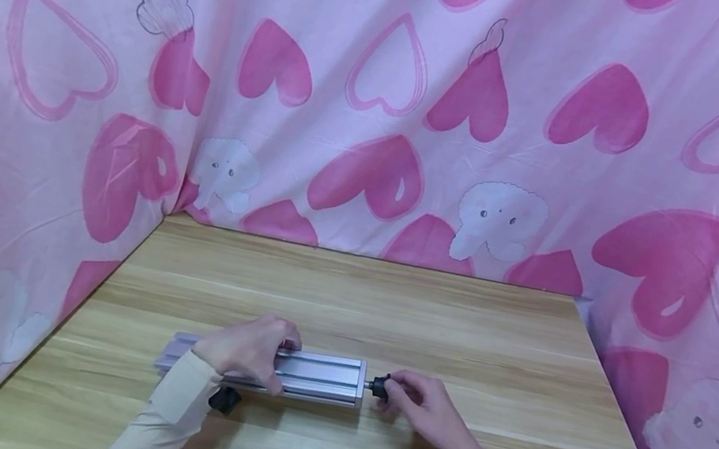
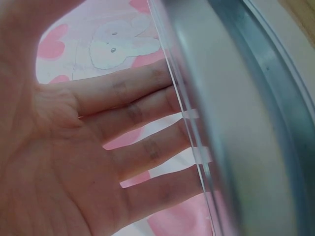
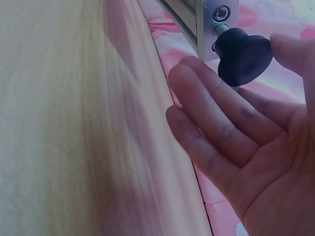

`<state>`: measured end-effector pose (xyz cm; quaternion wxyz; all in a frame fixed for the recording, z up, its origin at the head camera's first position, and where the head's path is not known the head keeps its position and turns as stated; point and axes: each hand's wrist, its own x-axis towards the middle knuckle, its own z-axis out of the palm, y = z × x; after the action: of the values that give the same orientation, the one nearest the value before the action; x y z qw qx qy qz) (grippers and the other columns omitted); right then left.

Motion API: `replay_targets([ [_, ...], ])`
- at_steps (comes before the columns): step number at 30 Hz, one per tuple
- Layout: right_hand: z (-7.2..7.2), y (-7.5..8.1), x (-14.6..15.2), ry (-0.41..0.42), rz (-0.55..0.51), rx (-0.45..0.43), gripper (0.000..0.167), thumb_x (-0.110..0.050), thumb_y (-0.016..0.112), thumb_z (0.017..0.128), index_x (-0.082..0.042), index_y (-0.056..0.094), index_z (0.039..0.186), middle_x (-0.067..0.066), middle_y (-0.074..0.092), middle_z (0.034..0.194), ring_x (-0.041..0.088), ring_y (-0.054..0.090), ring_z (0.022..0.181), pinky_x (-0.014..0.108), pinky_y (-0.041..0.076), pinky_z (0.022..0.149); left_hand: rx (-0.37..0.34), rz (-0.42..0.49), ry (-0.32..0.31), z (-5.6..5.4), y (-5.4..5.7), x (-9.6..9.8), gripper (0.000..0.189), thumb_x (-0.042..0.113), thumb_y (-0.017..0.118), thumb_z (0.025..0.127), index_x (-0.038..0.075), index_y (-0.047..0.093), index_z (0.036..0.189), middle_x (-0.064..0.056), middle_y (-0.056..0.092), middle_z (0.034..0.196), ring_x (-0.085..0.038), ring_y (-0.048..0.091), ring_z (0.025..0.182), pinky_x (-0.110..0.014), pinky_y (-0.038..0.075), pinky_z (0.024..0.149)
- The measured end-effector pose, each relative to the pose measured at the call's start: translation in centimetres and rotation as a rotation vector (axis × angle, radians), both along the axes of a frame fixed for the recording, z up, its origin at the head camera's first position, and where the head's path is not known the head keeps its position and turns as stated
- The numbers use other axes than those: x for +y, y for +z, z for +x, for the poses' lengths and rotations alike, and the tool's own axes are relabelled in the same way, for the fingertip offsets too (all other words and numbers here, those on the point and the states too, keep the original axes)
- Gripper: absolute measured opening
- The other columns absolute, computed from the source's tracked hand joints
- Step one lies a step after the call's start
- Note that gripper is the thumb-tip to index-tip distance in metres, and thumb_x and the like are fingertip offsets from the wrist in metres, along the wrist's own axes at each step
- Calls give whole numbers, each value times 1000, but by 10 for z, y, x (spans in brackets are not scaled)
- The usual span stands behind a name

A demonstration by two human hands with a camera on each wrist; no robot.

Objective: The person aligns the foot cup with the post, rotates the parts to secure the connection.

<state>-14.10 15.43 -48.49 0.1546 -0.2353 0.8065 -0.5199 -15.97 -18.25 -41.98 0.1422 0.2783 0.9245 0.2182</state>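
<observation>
A long silver aluminium rail (image 1: 327, 370) with grooves along its top lies crosswise on the table. My left hand (image 1: 251, 350) grips it across its width, thumb on the near side and fingers over the far side. In the left wrist view, those fingers (image 2: 147, 150) reach to the rail's edge (image 2: 236, 118). From the end plate (image 3: 206, 29) at the right end, a short threaded shaft sticks out with a black knob (image 3: 243, 56) on it. My right hand (image 1: 430, 414) pinches this knob between thumb and index finger, the other fingers extended below it.
The wood-grain table (image 1: 353, 304) spreads around the rail. A pink curtain (image 1: 395, 102) with hearts hangs along the back and both sides. Black camera mounts (image 1: 223, 400) sit at both wrists, low over the tabletop.
</observation>
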Motion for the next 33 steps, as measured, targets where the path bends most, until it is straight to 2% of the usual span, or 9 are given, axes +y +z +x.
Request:
replay_targets([
  [5,-2,-2,2,33,23,3,33,-34,46,108,-12,70,112,6,76,95,23,75,82,29,55,84,-6,-8,6,1,2,0,53,23,88,60,6,72,108,-1,69,104,-14,58,87,-31,52,79],
  [9,-2,-3,2,0,48,16,37,-37,47,107,-11,67,124,5,75,105,19,73,91,27,55,85,-15,-7,14,3,2,0,53,23,89,60,6,72,108,-1,69,104,-14,58,87,-32,52,79],
  [13,0,-2,2,-43,60,48,47,-34,64,99,-12,57,140,3,68,127,17,68,107,28,54,93,-18,0,15,2,3,1,53,22,89,61,5,72,108,-2,69,104,-15,58,87,-32,52,79],
  [16,1,-1,1,-23,16,67,59,-24,78,89,-12,54,142,6,63,136,21,64,116,33,52,99,-12,8,1,1,2,1,52,21,90,60,4,72,106,-3,68,102,-15,58,86,-31,51,77],
  [18,1,0,0,0,-32,68,62,-16,81,84,-11,55,140,8,61,138,24,63,118,35,51,102,-11,7,-5,1,1,1,52,21,90,60,4,72,105,-2,68,101,-15,57,85,-30,50,76],
  [21,0,-2,-1,32,-93,107,55,-6,81,82,-11,58,131,7,65,128,23,66,114,35,52,101,-14,4,-6,1,0,0,52,22,90,59,5,72,105,-1,67,100,-14,56,85,-29,50,75],
  [24,-1,-6,0,43,-135,120,50,-3,79,82,-6,59,128,7,68,121,20,69,108,35,54,97,-23,5,0,1,-2,0,52,21,90,59,4,72,105,-1,67,100,-15,56,86,-29,49,75],
  [28,-2,-8,1,2,-104,76,44,-16,74,91,1,60,129,9,70,117,16,70,102,30,56,91,-20,10,-3,2,-2,-1,51,20,89,58,4,72,104,-1,66,99,-15,56,86,-29,49,74],
  [33,-4,-7,0,-34,-12,17,31,-34,61,100,-8,69,115,3,76,102,12,73,90,26,57,81,-12,24,-9,2,-2,-2,51,20,87,57,5,72,103,1,67,97,-13,56,83,-27,48,72],
])
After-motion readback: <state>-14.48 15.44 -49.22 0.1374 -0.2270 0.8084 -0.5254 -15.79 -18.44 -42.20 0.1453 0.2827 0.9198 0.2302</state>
